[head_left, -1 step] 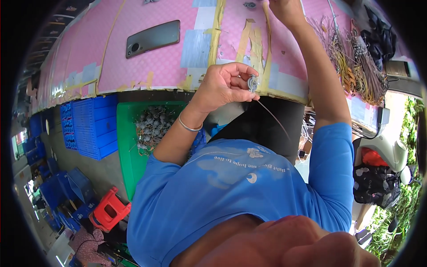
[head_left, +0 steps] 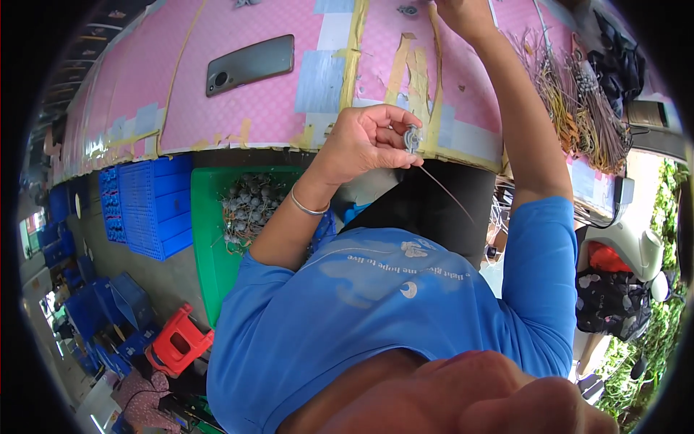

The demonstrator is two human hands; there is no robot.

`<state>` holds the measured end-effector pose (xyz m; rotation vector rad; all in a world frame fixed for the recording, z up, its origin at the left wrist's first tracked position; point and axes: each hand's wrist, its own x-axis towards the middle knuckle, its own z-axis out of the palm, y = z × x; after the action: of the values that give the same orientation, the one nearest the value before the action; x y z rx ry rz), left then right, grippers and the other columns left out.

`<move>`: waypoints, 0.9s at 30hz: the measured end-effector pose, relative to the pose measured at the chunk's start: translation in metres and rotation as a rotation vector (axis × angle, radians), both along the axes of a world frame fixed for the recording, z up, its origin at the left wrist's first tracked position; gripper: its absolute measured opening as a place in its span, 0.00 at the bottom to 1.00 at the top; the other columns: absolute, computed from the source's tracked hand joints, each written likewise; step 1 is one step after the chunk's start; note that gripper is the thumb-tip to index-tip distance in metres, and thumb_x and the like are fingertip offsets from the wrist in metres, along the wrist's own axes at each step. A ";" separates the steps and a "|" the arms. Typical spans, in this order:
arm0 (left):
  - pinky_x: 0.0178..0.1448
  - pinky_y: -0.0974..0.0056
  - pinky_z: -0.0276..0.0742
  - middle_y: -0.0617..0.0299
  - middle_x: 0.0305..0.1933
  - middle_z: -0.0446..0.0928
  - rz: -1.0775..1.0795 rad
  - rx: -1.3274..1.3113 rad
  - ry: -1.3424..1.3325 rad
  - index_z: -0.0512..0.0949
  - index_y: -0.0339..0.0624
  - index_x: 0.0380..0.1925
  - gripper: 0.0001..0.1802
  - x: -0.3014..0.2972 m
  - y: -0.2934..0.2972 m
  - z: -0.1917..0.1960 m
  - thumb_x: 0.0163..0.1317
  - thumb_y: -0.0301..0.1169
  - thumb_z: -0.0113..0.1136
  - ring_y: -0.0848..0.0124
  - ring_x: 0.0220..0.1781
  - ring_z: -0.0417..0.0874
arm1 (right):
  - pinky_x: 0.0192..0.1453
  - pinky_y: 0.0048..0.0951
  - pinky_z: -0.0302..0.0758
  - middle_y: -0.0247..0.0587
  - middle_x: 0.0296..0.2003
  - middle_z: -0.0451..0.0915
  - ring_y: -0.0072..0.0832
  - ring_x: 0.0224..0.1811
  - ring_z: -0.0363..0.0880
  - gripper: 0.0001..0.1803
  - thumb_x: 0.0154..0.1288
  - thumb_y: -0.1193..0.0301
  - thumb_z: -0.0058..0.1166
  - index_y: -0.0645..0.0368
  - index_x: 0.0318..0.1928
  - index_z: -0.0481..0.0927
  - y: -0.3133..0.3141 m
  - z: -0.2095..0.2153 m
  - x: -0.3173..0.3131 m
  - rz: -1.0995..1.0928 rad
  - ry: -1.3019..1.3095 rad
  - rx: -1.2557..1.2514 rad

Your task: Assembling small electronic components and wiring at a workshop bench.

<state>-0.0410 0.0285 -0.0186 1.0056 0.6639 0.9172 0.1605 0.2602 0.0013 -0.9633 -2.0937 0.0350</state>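
Observation:
Over the near edge of the pink-covered table (head_left: pixel 271 123), my left hand (head_left: pixel 365 143) pinches a small round grey part (head_left: pixel 412 139) between thumb and fingers. A thin brownish wire (head_left: pixel 450 192) trails from the part down in front of my dark trousers. My right arm reaches far across the table. Its hand (head_left: pixel 463 16) is cut off by the upper edge of the picture, so its fingertips and anything in them are hidden. Near that hand, a small grey part (head_left: pixel 407 10) lies on the table.
A phone (head_left: pixel 250 65) lies at the table's left. Bundled wires (head_left: pixel 585 108) fill its right side. Below the table, a green bin (head_left: pixel 208 239) holds many grey parts (head_left: pixel 251 206). Blue crates (head_left: pixel 153 208) and a red stool (head_left: pixel 179 341) stand left of it.

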 end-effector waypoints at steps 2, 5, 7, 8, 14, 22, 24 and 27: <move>0.42 0.69 0.84 0.51 0.37 0.83 -0.032 -0.048 0.047 0.74 0.26 0.49 0.24 -0.001 0.002 0.004 0.51 0.16 0.69 0.67 0.38 0.88 | 0.43 0.41 0.78 0.52 0.33 0.81 0.47 0.38 0.82 0.07 0.58 0.73 0.53 0.62 0.34 0.83 0.018 -0.004 0.007 0.490 0.146 -0.187; 0.42 0.69 0.84 0.52 0.39 0.82 -0.026 -0.067 0.019 0.75 0.26 0.49 0.25 -0.002 0.001 0.007 0.49 0.15 0.71 0.67 0.38 0.88 | 0.45 0.41 0.78 0.52 0.36 0.82 0.48 0.40 0.82 0.08 0.58 0.73 0.54 0.61 0.35 0.83 0.003 0.002 -0.002 0.215 -0.074 -0.257; 0.42 0.70 0.84 0.52 0.40 0.82 -0.009 -0.084 0.018 0.76 0.26 0.49 0.25 -0.006 0.000 0.007 0.48 0.14 0.71 0.66 0.38 0.88 | 0.46 0.41 0.78 0.52 0.38 0.82 0.48 0.41 0.82 0.09 0.57 0.73 0.54 0.60 0.37 0.84 -0.002 -0.007 -0.007 -0.102 -0.341 -0.325; 0.42 0.70 0.83 0.52 0.40 0.82 -0.013 -0.071 0.014 0.76 0.26 0.49 0.25 -0.006 0.000 0.007 0.48 0.14 0.71 0.66 0.38 0.88 | 0.43 0.39 0.79 0.48 0.36 0.83 0.43 0.38 0.83 0.09 0.61 0.71 0.55 0.58 0.39 0.84 -0.004 -0.024 0.000 -0.124 -0.354 -0.187; 0.44 0.69 0.85 0.53 0.39 0.82 -0.015 -0.024 0.008 0.76 0.26 0.48 0.24 -0.006 0.001 0.000 0.48 0.14 0.71 0.65 0.39 0.88 | 0.40 0.40 0.79 0.45 0.32 0.83 0.45 0.34 0.83 0.09 0.63 0.65 0.57 0.54 0.39 0.85 -0.035 -0.016 -0.004 -0.088 -0.316 0.038; 0.43 0.68 0.85 0.53 0.39 0.82 0.209 0.049 -0.097 0.76 0.27 0.48 0.24 -0.003 -0.014 -0.005 0.48 0.13 0.70 0.65 0.40 0.88 | 0.40 0.33 0.80 0.46 0.33 0.85 0.36 0.33 0.85 0.13 0.61 0.67 0.61 0.59 0.45 0.85 -0.100 -0.006 -0.018 -0.148 -0.089 -0.151; 0.42 0.69 0.85 0.53 0.41 0.82 0.334 0.160 -0.008 0.76 0.27 0.48 0.24 -0.008 -0.021 -0.002 0.49 0.12 0.68 0.68 0.41 0.87 | 0.41 0.24 0.78 0.41 0.34 0.86 0.24 0.35 0.83 0.14 0.64 0.72 0.61 0.64 0.49 0.83 -0.158 0.012 -0.026 0.007 0.275 -0.564; 0.45 0.68 0.85 0.54 0.42 0.83 0.372 0.241 0.057 0.77 0.28 0.49 0.23 -0.008 -0.027 0.009 0.50 0.14 0.69 0.71 0.40 0.86 | 0.46 0.21 0.78 0.38 0.41 0.84 0.20 0.41 0.80 0.14 0.67 0.78 0.57 0.69 0.53 0.80 -0.224 0.020 -0.022 0.116 0.467 -0.702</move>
<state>-0.0490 0.0014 -0.0097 1.1453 0.8189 1.3212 0.1381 0.0366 0.0214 -1.0895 -1.7011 1.0106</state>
